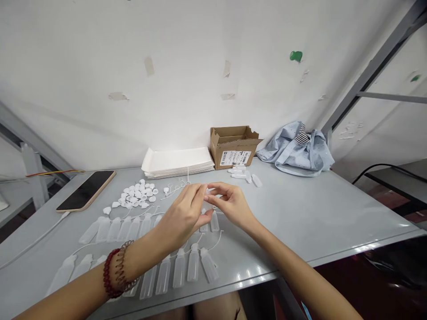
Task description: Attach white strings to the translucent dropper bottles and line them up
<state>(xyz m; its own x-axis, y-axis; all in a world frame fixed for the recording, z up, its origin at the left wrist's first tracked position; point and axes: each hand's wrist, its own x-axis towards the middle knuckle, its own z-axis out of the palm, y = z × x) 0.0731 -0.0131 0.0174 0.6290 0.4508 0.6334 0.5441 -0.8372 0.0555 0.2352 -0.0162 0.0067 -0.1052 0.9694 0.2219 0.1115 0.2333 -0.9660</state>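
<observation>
Fingers of the left hand (183,213) and right hand (232,203) meet mid-frame, whether gripping unclear, near slim translucent plastic bottles (192,266).

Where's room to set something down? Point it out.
Biggest patch: right of the right hand, in front of the bag. Small gap: between phone and stack. Crowded: left and centre, with caps, bottles and left hand.

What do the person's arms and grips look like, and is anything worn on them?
The left grip and right grip are bare hands, without gloves. No sleeves show. The left arm wears a dark red beaded bracelet and, beside it, a see-through brownish coiled band. The right arm shows nothing worn.
</observation>
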